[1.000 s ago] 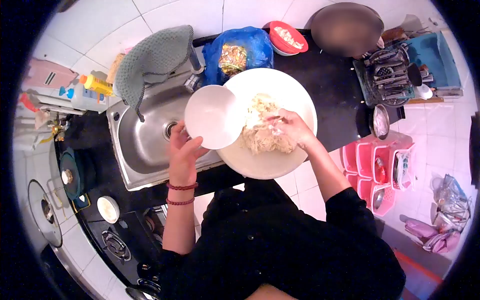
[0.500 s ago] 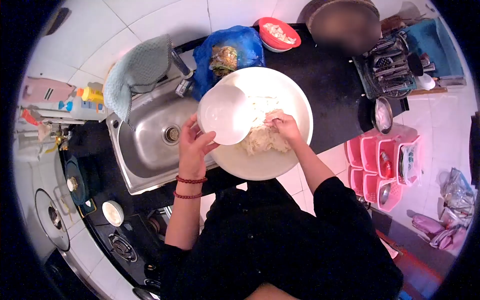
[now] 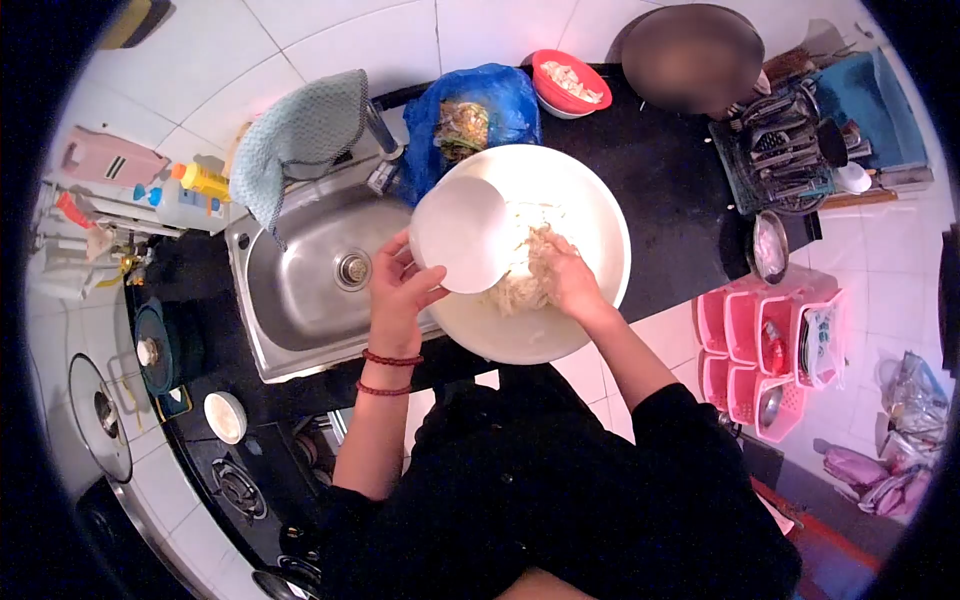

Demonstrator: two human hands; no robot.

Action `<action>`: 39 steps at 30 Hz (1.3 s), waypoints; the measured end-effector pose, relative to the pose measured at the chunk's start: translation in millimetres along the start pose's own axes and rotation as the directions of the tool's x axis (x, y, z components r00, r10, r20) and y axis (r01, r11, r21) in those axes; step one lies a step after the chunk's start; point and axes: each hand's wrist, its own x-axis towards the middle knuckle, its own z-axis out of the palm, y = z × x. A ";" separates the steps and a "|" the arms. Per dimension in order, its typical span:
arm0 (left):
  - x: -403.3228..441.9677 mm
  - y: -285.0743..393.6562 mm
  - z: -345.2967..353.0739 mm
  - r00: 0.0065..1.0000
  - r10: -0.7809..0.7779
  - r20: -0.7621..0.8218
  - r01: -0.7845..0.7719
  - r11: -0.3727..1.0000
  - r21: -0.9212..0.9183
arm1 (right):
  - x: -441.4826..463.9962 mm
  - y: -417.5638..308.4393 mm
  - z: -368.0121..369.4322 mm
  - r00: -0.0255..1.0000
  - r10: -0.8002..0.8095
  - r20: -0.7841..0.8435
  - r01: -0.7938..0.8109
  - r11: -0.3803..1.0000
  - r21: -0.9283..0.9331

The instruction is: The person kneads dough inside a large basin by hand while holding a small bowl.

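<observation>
A black countertop point(image 3: 655, 215) runs across the kitchen, its near edge partly hidden by the person's dark-clothed torso. Set into it is a stainless steel sink point(image 3: 300, 315), its far end covered by a draped grey-green cloth point(image 3: 305, 135). Beside the sink stands a large white basin point(image 3: 590, 330), its left rim hidden behind the raised bowl. The wide round vessel point(image 3: 690, 60) at the back is blurred inside, so its contents cannot be made out. A blue plastic bag point(image 3: 515, 105) sits behind the basin, holding something leafy that is hard to identify. The white bowl point(image 3: 460, 235) is in the left hand point(image 3: 402, 285), thumb at its lower edge, the other fingers partly hidden behind it; glare washes out its right side. The pale, ragged dough point(image 3: 522, 292) lies inside the basin, its left part covered by the bowl. The right hand point(image 3: 570, 284) touches the dough, fingertips lost against it; whether they grip cannot be told. Two red beaded bracelets point(image 3: 390, 358) circle the left wrist.
</observation>
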 end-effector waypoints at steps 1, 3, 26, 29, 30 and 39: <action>-0.2 -1.7 2.0 1.000 0.013 0.011 -0.013 1.000 0.024 | 0.8 -12.3 -11.0 0.992 -0.115 0.043 0.120 0.984 -0.131; -0.6 -4.1 6.2 1.000 -0.002 0.014 0.001 0.999 0.035 | 1.2 -38.6 -31.4 0.970 -0.219 0.102 0.238 0.936 -0.258; 12.7 -13.9 17.2 0.999 -0.005 -0.038 0.008 0.997 0.078 | 58.3 -68.3 -47.5 0.686 0.129 0.716 -0.727 0.156 0.669; 8.5 -4.6 -8.0 0.994 -0.009 -0.112 0.014 0.999 0.042 | 44.2 -21.3 -29.0 0.884 0.232 0.405 -0.411 0.800 0.437; 6.7 -3.9 -16.7 0.993 0.028 -0.118 -0.025 0.999 0.026 | 37.9 4.8 -25.1 0.941 -0.006 0.338 -0.070 0.975 0.211; -17.9 2.4 -60.7 0.978 -0.023 -0.209 0.018 1.000 -0.022 | 71.6 43.2 11.6 0.954 0.240 0.179 -0.158 0.912 -0.379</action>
